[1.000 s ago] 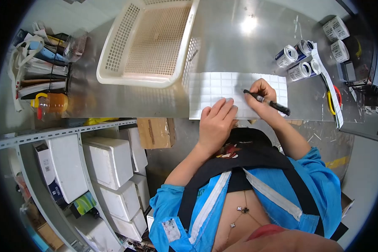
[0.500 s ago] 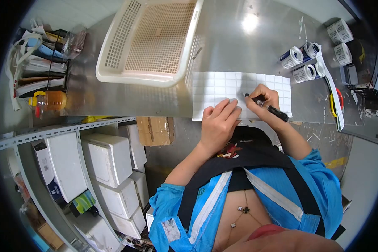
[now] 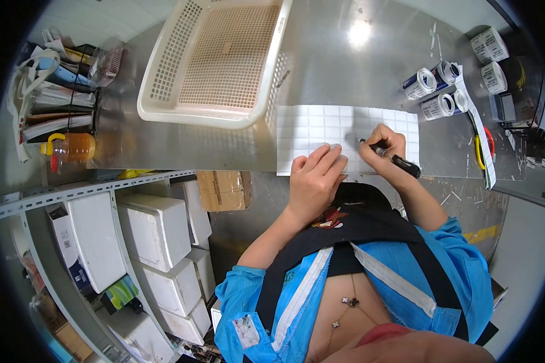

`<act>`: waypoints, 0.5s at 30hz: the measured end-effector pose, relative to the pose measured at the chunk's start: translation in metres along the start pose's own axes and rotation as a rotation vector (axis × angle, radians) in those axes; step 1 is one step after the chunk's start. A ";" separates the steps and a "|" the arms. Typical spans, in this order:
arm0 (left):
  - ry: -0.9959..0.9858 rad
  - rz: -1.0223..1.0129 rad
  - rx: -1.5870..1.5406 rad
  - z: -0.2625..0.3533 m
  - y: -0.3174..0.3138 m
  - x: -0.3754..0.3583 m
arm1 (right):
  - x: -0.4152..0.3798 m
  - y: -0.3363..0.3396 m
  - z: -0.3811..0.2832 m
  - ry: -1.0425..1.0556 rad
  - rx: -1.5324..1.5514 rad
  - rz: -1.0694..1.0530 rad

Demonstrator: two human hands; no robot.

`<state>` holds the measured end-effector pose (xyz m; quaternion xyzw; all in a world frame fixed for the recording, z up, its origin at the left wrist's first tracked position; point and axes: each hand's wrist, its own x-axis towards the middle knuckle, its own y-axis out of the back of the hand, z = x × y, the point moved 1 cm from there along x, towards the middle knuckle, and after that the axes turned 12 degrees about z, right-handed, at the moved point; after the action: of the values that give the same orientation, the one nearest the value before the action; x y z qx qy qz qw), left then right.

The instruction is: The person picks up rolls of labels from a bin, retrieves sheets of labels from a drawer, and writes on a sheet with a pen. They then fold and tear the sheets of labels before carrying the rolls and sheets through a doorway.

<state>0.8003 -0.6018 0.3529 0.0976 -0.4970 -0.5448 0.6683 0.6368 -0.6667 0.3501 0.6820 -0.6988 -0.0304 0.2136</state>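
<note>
A white sheet divided into a grid of small rectangles, like a label sheet [image 3: 315,121], lies at the front edge of the metal table. My left hand [image 3: 315,175] rests on its lower middle, fingers stretched out and holding nothing. To the right, my right hand [image 3: 389,148] is closed around a black marker [image 3: 406,166], whose tip points left at the sheet. Small dark marks show on the paper just left of the tip; I cannot read them.
A cream plastic basket [image 3: 217,118] stands at the back left. Several label rolls [image 3: 435,107], a paper strip [image 3: 485,151] and yellow-red scissors [image 3: 479,151] lie right. A bottle of amber liquid [image 3: 79,147] stands left. Shelves with white foam boxes [image 3: 154,233] sit below left.
My right hand has shifted slightly right and down with the marker, uncovering dark marks on the sheet. My left hand stays in place.
</note>
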 end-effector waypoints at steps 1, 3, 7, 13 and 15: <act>0.001 -0.002 0.000 0.000 0.000 0.000 | -0.001 -0.001 0.001 -0.032 0.027 0.016; -0.002 0.001 0.001 0.000 -0.001 -0.001 | 0.000 -0.001 0.000 -0.064 0.053 0.034; -0.004 0.000 0.002 0.000 0.000 -0.001 | 0.001 -0.002 -0.004 -0.040 0.037 0.013; 0.002 -0.002 0.003 0.002 0.000 0.000 | 0.002 0.010 -0.004 -0.074 0.005 -0.035; 0.001 0.002 0.003 0.002 0.000 -0.001 | 0.004 0.017 0.003 -0.083 -0.092 0.017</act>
<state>0.7989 -0.6001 0.3531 0.0985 -0.4976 -0.5435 0.6689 0.6198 -0.6699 0.3544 0.6636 -0.7108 -0.0887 0.2159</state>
